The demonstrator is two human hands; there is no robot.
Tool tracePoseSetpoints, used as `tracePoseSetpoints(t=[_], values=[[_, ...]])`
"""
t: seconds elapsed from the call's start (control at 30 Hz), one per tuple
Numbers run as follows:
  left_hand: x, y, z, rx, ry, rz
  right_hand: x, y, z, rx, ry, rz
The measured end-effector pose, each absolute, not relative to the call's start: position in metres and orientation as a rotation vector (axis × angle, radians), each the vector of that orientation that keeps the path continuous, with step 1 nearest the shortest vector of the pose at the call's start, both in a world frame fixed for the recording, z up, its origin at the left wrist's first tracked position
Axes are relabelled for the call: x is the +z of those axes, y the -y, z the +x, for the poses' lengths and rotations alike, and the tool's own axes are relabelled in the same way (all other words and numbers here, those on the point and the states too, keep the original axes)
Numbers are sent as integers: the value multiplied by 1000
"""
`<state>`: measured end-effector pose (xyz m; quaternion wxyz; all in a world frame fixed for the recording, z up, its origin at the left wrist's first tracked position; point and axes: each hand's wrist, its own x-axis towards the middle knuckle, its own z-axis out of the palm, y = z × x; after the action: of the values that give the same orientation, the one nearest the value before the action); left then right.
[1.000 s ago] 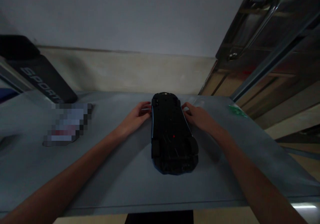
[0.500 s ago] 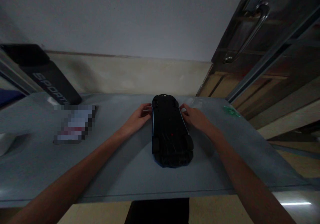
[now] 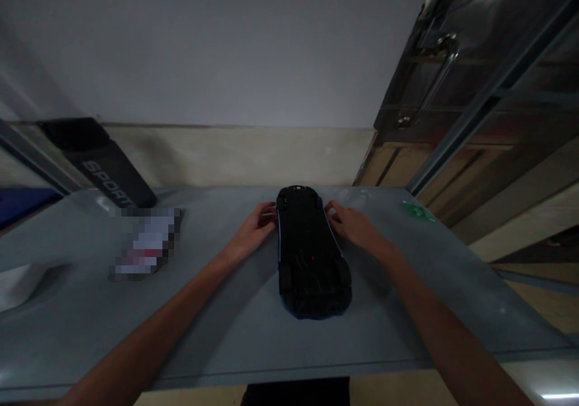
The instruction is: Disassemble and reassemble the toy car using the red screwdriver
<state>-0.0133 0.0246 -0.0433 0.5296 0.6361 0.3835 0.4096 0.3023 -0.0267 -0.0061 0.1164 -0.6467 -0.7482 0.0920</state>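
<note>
The left hand holds the toy car by one flank, fingers curled against it; the right hand holds the opposite flank in a similar narrow curl. This paired grip near the far end probably steadies the car and leaves its underside exposed. The car is upside down, over the middle of the grey table; whether it rests there or is slightly lifted, I cannot tell. Its long axis runs from the person toward the wall, the near end angled slightly right. Which end is the front is unclear. Beyond the left hand, a dark bottle marked SPORT stands behind a blurred-out flat object.
</note>
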Motion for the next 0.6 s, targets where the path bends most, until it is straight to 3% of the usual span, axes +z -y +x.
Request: tracePoseSetpoints(t=[0.6], values=[[-40, -22, -9, 951, -921, 1556, -8, 25, 308, 329, 2191, -1859]])
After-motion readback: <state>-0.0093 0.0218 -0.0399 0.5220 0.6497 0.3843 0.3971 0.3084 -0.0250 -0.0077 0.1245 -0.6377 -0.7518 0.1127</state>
